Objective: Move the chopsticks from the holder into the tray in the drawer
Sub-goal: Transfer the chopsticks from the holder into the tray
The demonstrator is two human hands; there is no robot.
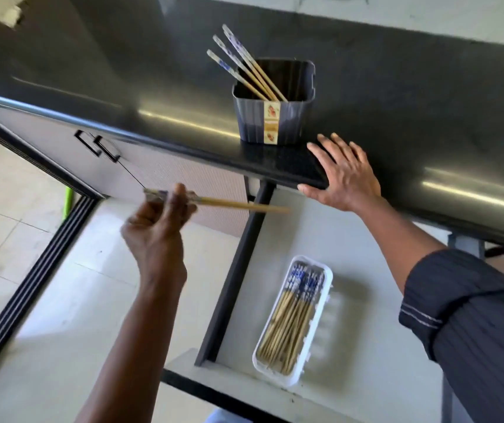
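Left hand (pixel 156 227), raised and blurred, pinches chopsticks (pixel 238 205) level, tips pointing over the open drawer (pixel 351 239). Right of it, the right hand (pixel 343 175) lies flat, fingers spread, on the tabletop (pixel 427 102) edge. Just behind that hand: holder (pixel 270 117) with three chopsticks. Below: white tray (pixel 323 303), many chopsticks.

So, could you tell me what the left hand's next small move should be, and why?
Probably carry the held chopsticks right and down into the white tray in the open drawer. The left hand grips them beside the drawer, well above the tray, which already holds a bundle; three more wait in the holder.
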